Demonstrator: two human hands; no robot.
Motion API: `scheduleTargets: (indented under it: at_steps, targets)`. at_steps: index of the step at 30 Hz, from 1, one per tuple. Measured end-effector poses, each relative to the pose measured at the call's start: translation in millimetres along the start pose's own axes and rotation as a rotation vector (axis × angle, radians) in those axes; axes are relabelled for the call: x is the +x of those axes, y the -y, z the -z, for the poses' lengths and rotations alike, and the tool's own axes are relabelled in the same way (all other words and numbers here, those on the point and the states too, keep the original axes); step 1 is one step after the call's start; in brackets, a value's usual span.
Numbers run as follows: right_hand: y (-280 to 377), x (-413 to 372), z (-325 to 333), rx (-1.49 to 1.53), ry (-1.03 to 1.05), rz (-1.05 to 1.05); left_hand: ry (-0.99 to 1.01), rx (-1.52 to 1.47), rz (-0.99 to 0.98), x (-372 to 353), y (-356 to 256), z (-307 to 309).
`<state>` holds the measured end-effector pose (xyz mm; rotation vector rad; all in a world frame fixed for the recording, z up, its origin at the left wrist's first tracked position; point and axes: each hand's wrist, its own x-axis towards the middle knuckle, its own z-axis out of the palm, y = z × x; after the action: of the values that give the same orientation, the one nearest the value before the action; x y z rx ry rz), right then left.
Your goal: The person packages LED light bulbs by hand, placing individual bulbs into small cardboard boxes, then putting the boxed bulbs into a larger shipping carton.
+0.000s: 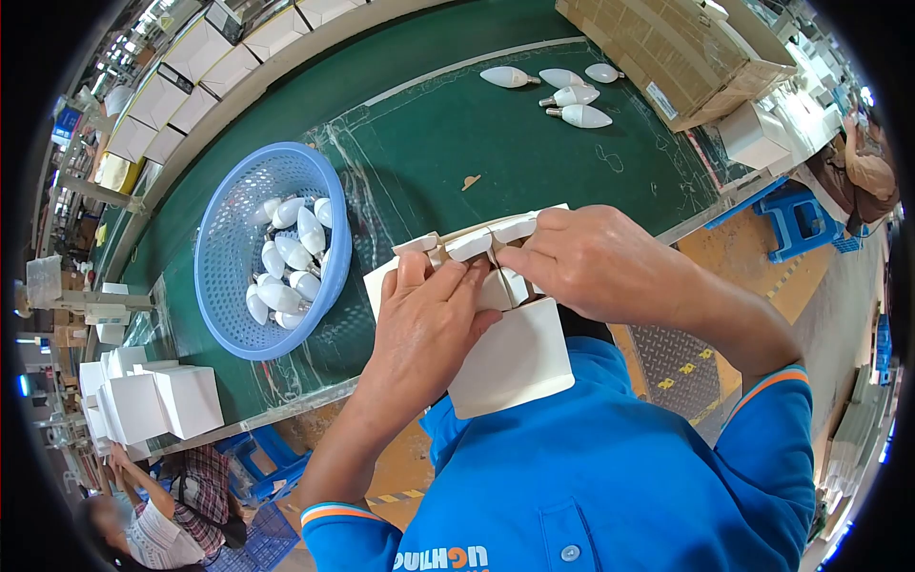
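Observation:
A white carton with its large flap folded down stands at the table's front edge, against my body. Inside it, small white box flaps stick up between cardboard dividers. My left hand grips the carton's left side, fingers bent over the small flaps and thumb at the inner edge. My right hand is closed at the carton's right side, with thumb and index finger at a small flap; its other fingers curl in. What lies deeper in the carton is hidden under the hands.
A blue perforated basket of white candle-shaped bulbs stands left. Several more bulbs lie at the back right, beside a brown cardboard box. White boxes are stacked front left. Another person sits at lower left.

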<state>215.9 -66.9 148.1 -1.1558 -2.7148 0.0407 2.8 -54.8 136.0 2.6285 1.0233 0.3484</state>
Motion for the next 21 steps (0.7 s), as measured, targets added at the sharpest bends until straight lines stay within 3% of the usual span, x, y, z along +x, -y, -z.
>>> scheduleTargets:
  at_steps: [6,8,12,15,21]
  targets:
    - [1,5,0,0.088,-0.071,0.007,-0.072,0.138,-0.104,-3,0,-5]
    - [7,5,1,0.078,-0.272,0.06,-0.056,0.17,-0.126,-3,2,-6]
    - [22,-9,21,0.126,-0.087,0.199,-0.095,0.294,-0.191,-2,3,-9]
    - [25,-17,5,0.151,-0.02,0.181,-0.109,0.365,-0.243,-1,4,-11]
    - [25,-21,-12,0.04,-0.198,0.171,-0.052,0.468,-0.27,0,1,-7]
